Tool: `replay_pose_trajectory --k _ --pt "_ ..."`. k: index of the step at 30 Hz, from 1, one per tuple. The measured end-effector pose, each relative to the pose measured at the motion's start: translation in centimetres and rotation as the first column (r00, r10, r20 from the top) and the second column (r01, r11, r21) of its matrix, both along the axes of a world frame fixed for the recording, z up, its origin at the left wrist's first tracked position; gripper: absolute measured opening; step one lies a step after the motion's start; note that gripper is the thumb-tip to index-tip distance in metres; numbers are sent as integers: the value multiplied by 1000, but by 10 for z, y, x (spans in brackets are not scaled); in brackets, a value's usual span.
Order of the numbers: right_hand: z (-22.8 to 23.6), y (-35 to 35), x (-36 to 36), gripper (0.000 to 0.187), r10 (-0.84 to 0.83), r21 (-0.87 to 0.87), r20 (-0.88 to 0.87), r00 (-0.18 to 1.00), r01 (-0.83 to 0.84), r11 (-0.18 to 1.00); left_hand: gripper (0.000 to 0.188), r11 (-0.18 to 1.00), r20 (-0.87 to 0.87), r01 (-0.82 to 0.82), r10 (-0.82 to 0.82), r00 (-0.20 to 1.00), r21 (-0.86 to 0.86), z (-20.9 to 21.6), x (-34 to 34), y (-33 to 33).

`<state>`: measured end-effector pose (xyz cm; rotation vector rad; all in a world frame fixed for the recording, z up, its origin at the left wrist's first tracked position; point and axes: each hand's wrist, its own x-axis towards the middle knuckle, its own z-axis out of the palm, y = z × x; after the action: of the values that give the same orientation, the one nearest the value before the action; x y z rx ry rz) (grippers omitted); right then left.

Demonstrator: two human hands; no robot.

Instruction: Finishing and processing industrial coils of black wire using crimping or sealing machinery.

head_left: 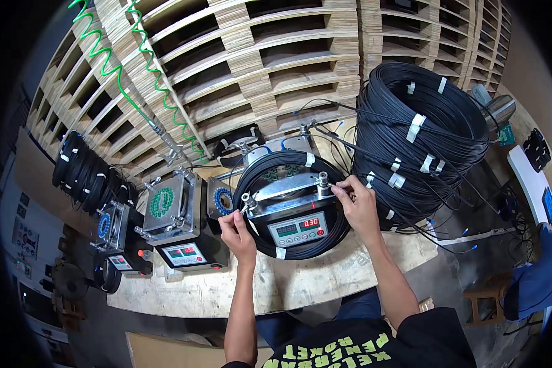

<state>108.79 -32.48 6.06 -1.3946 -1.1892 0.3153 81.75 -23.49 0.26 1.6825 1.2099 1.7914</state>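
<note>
In front of me stands a metal machine with a display panel (299, 230) showing lit red digits and a row of buttons. A coil of black cable (256, 242) rings it, bound with bits of white tape. My left hand (238, 238) is pinched at the small handle of the left clamp post (248, 200). The thumb and fingers of my right hand (360, 205) close at the handle of the right clamp post (323, 183). A flat metal bar (286, 187) spans between the two posts. My fingers partly hide both handles.
Two similar machines with a green-dotted plate (162, 203) and a blue ring (104, 226) stand to the left. Tall black cable coils (411, 150) rise at the right. Green spiral hoses (104, 61) hang before stacked wooden pallets (239, 46). Another person's blue sleeve (538, 276) shows far right.
</note>
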Motion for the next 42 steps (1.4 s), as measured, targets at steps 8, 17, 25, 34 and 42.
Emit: replay_pose_trajectory --k 8,17,25,34,42 --pt "-3 1 3 19 27 10 -36 999 -27 1000 24 1000 25 1 -1 1000 -13 -2 -1 -2" --pt "-31 -13 -12 31 -3 102 -129 992 16 995 25 999 37 52 -51 998 -11 7 2 -5" --pt "-68 -37 -47 22 44 -46 626 778 -20 999 26 992 117 124 -120 986 -24 11 -2 -5" --pt "-70 -29 -65 18 45 -142 869 493 162 977 26 983 159 184 -180 971 -9 12 -3 -7" --pt "-68 -31 -75 15 -47 -178 737 674 262 949 25 985 150 174 -172 974 -3 10 -5 -6"
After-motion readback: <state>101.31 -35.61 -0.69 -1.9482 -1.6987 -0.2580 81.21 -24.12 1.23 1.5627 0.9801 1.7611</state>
